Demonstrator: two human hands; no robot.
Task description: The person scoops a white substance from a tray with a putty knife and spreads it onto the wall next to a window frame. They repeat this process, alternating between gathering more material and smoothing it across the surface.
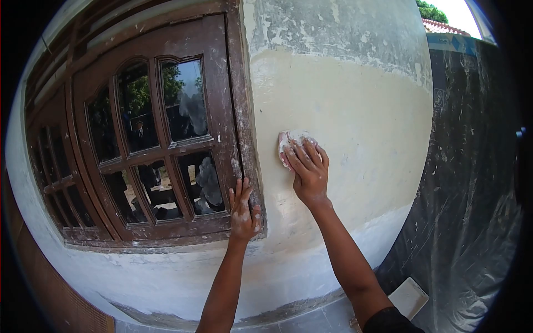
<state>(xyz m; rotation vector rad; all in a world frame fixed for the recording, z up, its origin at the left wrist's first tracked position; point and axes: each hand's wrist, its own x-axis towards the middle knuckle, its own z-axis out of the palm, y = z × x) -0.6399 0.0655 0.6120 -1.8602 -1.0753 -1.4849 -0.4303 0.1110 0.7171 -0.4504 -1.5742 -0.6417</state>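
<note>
Here, pressing a sanding pad flat against the wall with the right hand, fingers spread over it, at mid-height just right of the window frame. Bracing with the left hand, open, palm on the frame's lower corner. Judged about midway: smooth cream across the middle band, rough whitish patches left above and along the bottom. Close to the frame edge, so little room there. To the right, dark plastic sheet; below, on the floor, a white flat board.

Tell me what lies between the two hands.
In the head view, only bare cream wall separates the left hand, on the window frame, from the right hand pressing the sanding pad.
</note>
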